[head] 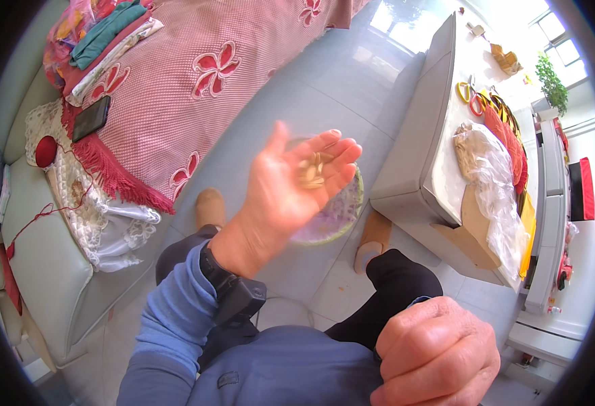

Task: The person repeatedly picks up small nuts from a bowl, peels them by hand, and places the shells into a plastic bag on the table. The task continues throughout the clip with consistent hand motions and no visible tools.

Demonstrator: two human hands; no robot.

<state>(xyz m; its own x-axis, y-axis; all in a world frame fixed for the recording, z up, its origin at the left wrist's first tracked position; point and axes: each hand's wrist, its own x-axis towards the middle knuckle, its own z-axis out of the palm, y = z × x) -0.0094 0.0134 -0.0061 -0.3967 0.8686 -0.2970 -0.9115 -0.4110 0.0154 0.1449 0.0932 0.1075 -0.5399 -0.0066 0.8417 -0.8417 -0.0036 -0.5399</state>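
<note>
Palm up, my left hand [290,185] reaches out over the floor with several small, pale yellow, flat pieces [311,171] lying in its palm; they look like seeds and are somewhat blurred. Beneath and beyond that hand is a round container [345,210] with a green rim and a purple pattern, partly hidden by the hand. My right hand [437,355] is closed into a fist at the lower right, close to my body. Whether it has something inside cannot be seen.
A sofa [48,213] with a red patterned cover [165,81], folded cloths [107,45], a phone [91,119] and a red yarn ball [46,151] is on the left. At right, a table [442,127] bears scissors [475,104], plastic wrap [498,203] and cardboard [480,233].
</note>
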